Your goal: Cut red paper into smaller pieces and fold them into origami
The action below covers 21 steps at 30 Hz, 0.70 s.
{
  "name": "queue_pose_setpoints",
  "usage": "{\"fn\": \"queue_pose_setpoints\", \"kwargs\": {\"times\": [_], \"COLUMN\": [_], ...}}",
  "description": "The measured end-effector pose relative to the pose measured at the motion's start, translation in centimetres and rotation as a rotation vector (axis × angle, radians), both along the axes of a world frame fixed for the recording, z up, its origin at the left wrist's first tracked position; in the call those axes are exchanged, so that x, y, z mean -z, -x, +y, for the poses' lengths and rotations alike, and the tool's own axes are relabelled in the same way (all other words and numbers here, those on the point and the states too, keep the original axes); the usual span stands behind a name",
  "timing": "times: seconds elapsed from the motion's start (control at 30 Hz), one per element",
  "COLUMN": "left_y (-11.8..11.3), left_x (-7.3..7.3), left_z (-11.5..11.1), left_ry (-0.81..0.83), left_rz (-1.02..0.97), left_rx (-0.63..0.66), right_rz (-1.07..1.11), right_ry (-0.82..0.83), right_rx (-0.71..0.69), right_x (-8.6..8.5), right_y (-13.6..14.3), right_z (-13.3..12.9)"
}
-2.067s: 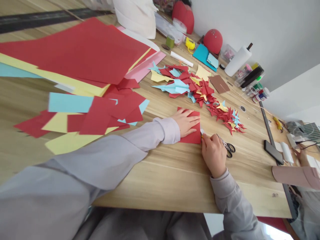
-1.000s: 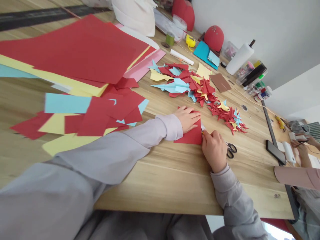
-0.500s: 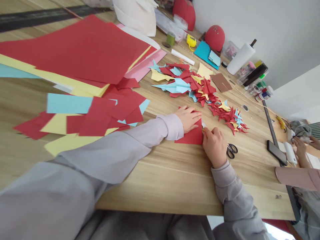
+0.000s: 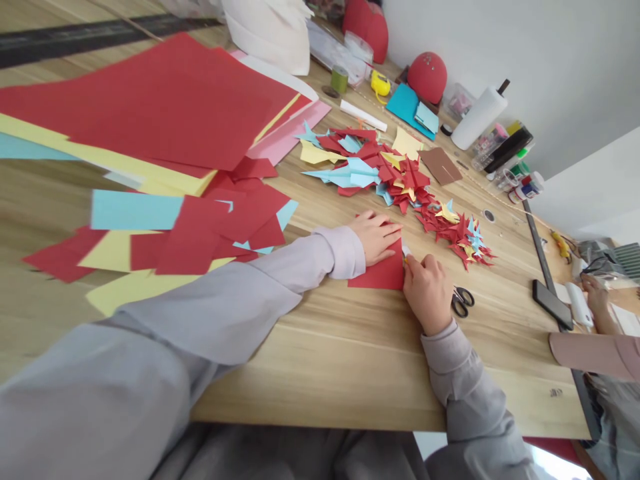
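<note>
Left hand [image 4: 375, 238] spread on the red paper [image 4: 381, 275], I'd steady the pale-tipped tool [image 4: 405, 252] my right hand [image 4: 428, 293] pinches

No readable text is being found; small dark marks [image 4: 556, 393] on the tabletop [image 4: 345, 373], lower right of frame, are being logged as illegible.

The paper [image 4: 381, 275] is red, the sleeves [image 4: 210, 310] grey.

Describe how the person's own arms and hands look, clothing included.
Both sleeves are long, loose and plain grey with a faint lilac tint, ending in cuffs. The left hand and right hand are bare, with no gloves or rings visible.
</note>
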<state>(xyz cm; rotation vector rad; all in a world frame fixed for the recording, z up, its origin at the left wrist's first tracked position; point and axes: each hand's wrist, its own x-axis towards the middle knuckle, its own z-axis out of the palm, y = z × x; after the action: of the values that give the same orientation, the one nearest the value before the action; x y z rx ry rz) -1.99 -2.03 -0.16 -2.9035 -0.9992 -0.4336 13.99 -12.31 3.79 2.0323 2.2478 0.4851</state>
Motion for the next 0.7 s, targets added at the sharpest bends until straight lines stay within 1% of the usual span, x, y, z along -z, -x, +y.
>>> {"fn": "queue_pose_setpoints", "kwargs": {"times": [0.27, 0.7], "left_y": [0.0, 0.0], "left_x": [-0.55, -0.12], "left_z": [-0.29, -0.24], "left_ry": [0.007, 0.002], "left_rz": [0.045, 0.017], "left_rx": [-0.004, -0.004], "right_rz": [-0.003, -0.005], "right_ry": [0.008, 0.009], "right_rx": [0.013, 0.013], "right_x": [0.03, 0.18], "right_y": [0.18, 0.26], "right_z": [0.49, 0.93]}}
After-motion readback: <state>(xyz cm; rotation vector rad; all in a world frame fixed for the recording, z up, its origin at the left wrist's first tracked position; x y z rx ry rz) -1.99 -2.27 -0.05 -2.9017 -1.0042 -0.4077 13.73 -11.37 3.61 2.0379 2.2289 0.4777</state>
